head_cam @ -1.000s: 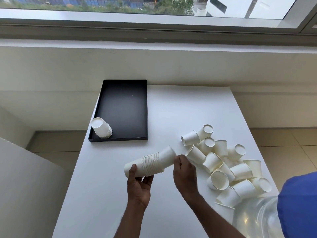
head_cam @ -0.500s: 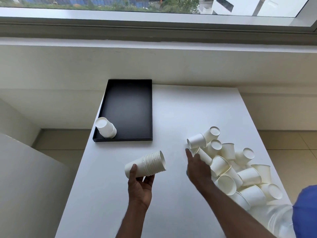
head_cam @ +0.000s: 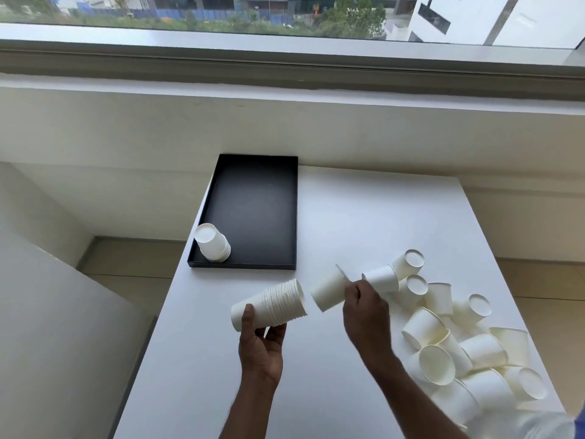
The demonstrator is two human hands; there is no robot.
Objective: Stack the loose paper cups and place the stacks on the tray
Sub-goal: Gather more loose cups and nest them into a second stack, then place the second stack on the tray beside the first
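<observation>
Fingers of the right hand pinch the rim of a single paper cup, held on its side just in front of the tray, a little right of its near edge. The cup's closed base points at the open mouth of the held stack, which the left hand grips near its base end with thumb and fingers curled round it. Cup and stack are just apart, not yet nested. The step appears to be adding one more cup. It would go best with the cup's axis lined up with the stack's, the base slid straight in, and the pinch kept light so the thin wall does not buckle, letting go only once the rims meet. The cups are plain white and tapered with rolled rims, and those of the held stack form tight ridges. A finished stack stands upside down in the tray's near left corner. The loose cups lie jumbled on the white table, well to the right of the tray and nearer the person.
</observation>
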